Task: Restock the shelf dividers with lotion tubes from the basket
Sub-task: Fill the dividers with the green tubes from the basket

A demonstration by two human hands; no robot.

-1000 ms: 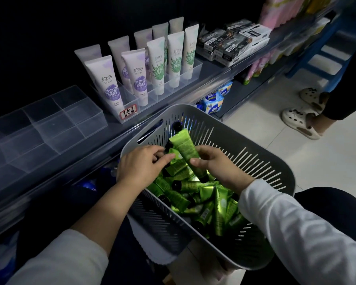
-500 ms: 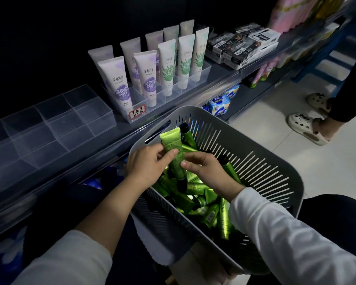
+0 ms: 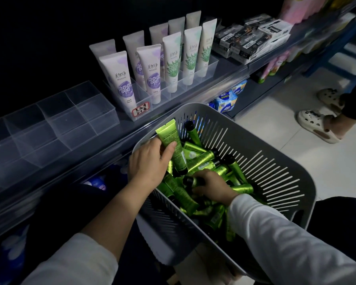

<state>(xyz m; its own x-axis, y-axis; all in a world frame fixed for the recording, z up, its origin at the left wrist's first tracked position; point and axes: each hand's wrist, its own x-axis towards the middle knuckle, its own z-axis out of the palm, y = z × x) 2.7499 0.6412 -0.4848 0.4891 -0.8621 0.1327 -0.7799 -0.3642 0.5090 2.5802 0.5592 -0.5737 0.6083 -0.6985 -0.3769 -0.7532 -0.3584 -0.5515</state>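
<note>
A grey slotted basket (image 3: 280,182) on my lap holds several shiny green lotion tubes with black caps (image 3: 206,161). My left hand (image 3: 150,161) grips one green tube (image 3: 171,140) upright, its crimped end pointing up over the basket's left rim. My right hand (image 3: 212,186) is down among the pile, fingers closed around the black cap end of another green tube (image 3: 191,181). On the shelf to the left stand clear acrylic dividers (image 3: 56,128), with nothing in their compartments.
A second clear divider (image 3: 206,72) behind the basket holds upright white tubes with purple and green labels (image 3: 150,73) and a handwritten price tag (image 3: 140,109). Boxed goods (image 3: 253,40) sit further right. Another person's feet in pale clogs (image 3: 317,122) stand on the tiled floor.
My left hand now holds the green tube alone. My right hand has let go of it and dropped lower into the pile onto another tube.
</note>
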